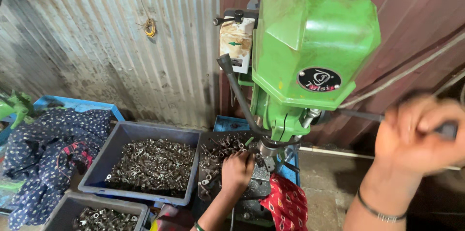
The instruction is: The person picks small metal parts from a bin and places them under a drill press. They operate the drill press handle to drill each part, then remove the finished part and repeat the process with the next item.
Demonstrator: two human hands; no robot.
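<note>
The left hand [237, 170] rests fingers curled on small metal parts [218, 156] in the tray under the green drill press [310, 51]; whether it pinches one cannot be told. The right hand [421, 134], blurred at right, is clamped on the feed handle [361, 114].

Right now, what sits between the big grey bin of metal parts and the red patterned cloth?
In the head view, a smaller dark tray of metal parts lies there, with the left hand resting on it.
</note>
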